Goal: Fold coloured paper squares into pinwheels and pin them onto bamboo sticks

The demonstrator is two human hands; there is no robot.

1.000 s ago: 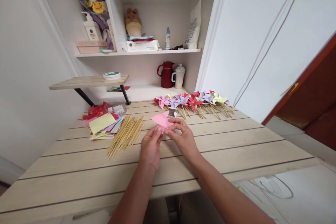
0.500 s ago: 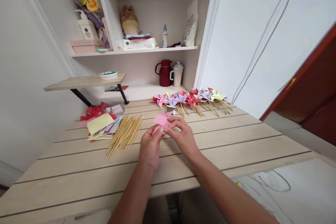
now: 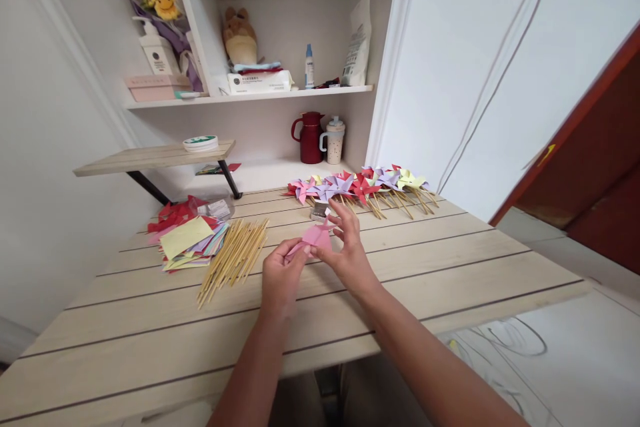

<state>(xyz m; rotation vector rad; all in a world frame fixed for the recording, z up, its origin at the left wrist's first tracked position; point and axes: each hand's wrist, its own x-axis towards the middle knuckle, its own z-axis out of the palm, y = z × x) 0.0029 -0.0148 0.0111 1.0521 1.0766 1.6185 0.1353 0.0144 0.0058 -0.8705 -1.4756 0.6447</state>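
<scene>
From my feed, both forearms come in over the near edge of the table (image 3: 150, 340) and meet around its middle. The left hand (image 3: 280, 277) is the nearer one to the camera, its fingers curled in and its thumb and forefinger pinching the low, near-left tip of the pink paper (image 3: 315, 237). The right hand (image 3: 350, 260) sits just beside it and slightly farther out. Its thumb is against the paper's near-right side, and the other fingers are fanned up and apart over the sheet. I cannot tell exactly which of them presses it. The paper is held just above the boards, directly beyond the left fingertips and under the right ones. Its long axis rises from near-left to far-right, so the right hand covers more of it. Left of the hands lies a loose bundle of bamboo sticks (image 3: 233, 257), pointing away toward the far edge. Just beyond and left of them is a heap of coloured paper squares (image 3: 187, 243), close to the table's left edge. A small metallic object (image 3: 320, 211), too small to identify, sits just past the paper. Along the far edge a row of pinwheels (image 3: 360, 185) lies with sticks pointing toward me, well apart from the hands.
</scene>
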